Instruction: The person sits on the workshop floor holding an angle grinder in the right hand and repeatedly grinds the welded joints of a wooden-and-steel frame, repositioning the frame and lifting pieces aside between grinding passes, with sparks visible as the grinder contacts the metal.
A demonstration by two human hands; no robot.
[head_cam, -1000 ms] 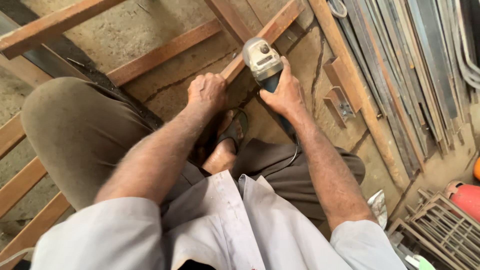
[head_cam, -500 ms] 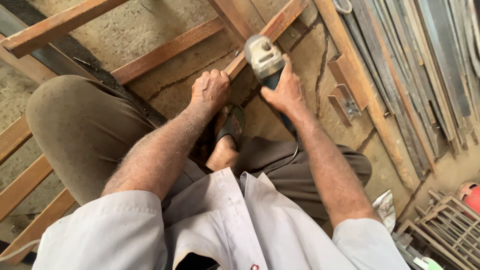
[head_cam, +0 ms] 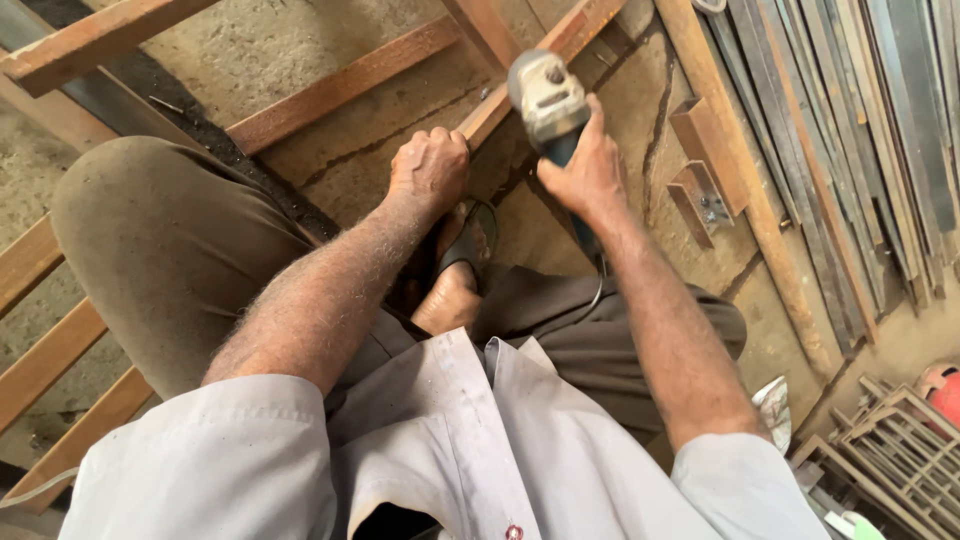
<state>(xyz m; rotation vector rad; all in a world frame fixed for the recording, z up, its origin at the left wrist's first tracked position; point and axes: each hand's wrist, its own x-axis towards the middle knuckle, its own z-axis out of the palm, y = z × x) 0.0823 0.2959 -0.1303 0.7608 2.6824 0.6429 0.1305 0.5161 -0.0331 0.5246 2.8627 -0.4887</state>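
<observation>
My right hand (head_cam: pixel 585 170) is wrapped around the dark blue body of an angle grinder (head_cam: pixel 547 98), whose grey metal head points away from me over a rusty steel bar (head_cam: pixel 560 45). My left hand (head_cam: pixel 430 168) is closed in a fist on the near end of that same bar, just left of the grinder. The bar runs diagonally up and to the right across the cracked concrete floor. I am crouched, and my sandalled foot (head_cam: pixel 462 262) rests below both hands.
Rusty steel bars of a frame (head_cam: pixel 340 88) lie across the floor at left and top. A bundle of long metal strips (head_cam: pixel 850 130) lies at right, with small steel offcuts (head_cam: pixel 705 150) beside it. A welded grid (head_cam: pixel 885 440) and a red object (head_cam: pixel 940 385) sit bottom right.
Both hands and the grinder have held their grip on the bar; the view has shifted slightly, with the grinder head nudged a little up and right.
</observation>
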